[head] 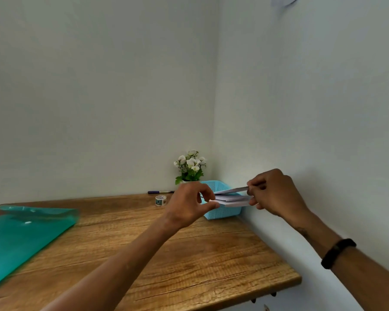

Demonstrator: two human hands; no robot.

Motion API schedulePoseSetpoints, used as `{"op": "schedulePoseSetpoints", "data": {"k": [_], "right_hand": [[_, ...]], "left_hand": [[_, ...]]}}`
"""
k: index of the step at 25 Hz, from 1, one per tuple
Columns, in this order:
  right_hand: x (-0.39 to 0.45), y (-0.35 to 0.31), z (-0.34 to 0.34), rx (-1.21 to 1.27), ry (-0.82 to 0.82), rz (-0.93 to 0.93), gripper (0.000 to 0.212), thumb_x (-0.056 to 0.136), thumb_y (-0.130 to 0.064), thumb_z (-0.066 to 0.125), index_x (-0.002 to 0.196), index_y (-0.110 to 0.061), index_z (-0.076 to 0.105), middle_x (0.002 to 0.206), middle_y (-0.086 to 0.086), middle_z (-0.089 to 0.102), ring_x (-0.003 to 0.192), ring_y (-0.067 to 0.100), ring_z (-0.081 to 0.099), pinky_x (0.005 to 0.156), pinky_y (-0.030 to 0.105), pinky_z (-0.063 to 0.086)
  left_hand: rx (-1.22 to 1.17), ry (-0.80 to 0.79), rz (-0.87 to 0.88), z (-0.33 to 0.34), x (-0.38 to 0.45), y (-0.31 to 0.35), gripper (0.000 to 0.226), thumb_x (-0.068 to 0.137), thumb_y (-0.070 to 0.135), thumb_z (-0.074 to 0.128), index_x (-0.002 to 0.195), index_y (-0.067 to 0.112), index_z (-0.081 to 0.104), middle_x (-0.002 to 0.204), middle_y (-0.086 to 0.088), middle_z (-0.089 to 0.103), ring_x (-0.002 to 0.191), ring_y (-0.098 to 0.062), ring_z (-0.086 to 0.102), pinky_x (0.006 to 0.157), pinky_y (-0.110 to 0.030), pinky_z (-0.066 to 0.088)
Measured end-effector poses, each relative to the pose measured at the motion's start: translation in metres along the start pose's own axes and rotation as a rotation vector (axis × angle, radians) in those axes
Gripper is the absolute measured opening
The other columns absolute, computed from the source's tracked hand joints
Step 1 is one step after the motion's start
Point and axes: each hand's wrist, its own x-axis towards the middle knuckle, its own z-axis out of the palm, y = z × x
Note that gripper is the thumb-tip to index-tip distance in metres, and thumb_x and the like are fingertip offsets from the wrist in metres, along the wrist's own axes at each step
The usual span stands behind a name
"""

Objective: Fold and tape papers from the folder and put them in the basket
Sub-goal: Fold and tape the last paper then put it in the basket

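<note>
The left hand [190, 204] pinches one end of the folded paper [233, 198] with curled fingers and thumb, and the right hand [276, 194] grips the other end, just above the light blue basket [220, 212]. The basket stands in the corner of the wooden counter [189, 254], against the white walls. The green folder [20, 239] lies at the left. The paper is white, with several layers that open a little.

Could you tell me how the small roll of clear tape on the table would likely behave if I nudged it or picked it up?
The tape roll looks small and mostly hollow, so probably very light. It seems to stand on its rim on the wooden table, so a nudge might set it rolling or topple it flat. Its smooth surface may be a little slippery.
</note>
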Motion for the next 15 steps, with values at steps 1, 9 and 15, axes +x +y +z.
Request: {"op": "schedulePoseSetpoints", "data": {"k": [1, 9, 15], "right_hand": [[0.005, 0.004, 0.008, -0.050, -0.001, -0.030, 0.014, 0.093, -0.012, 0.072, 0.105, -0.013, 0.080, 0.096, 0.007, 0.080, 0.073, 0.018, 0.077, 0.074, 0.038, 0.066], [0.023, 0.028, 0.040, -0.263, -0.064, -0.267, 0.019, 0.097, -0.025, 0.070, 0.111, -0.020, 0.082, 0.111, 0.005, 0.072, 0.092, 0.016, 0.064, 0.077, 0.022, 0.051], [0.017, 0.034, 0.040, -0.337, -0.140, -0.370, 0.025, 0.099, -0.023, 0.066, 0.122, -0.023, 0.076, 0.116, 0.002, 0.066, 0.104, 0.017, 0.064, 0.084, 0.027, 0.059]], "left_hand": [[0.045, 0.018, 0.033, 0.006, -0.001, -0.001, 0.023, 0.084, 0.050, 0.079, 0.093, 0.029, 0.075, 0.095, 0.015, 0.070, 0.081, -0.002, 0.061, 0.069, -0.018, 0.053], [0.121, 0.243, 0.158, 0.045, -0.008, -0.012, 0.025, 0.092, 0.060, 0.066, 0.099, 0.036, 0.069, 0.109, 0.012, 0.069, 0.100, -0.004, 0.058, 0.081, -0.019, 0.052], [0.177, 0.228, 0.261, 0.067, -0.009, -0.017, 0.018, 0.098, 0.046, 0.060, 0.109, 0.034, 0.066, 0.115, 0.011, 0.068, 0.110, -0.006, 0.057, 0.090, -0.030, 0.052]]}}
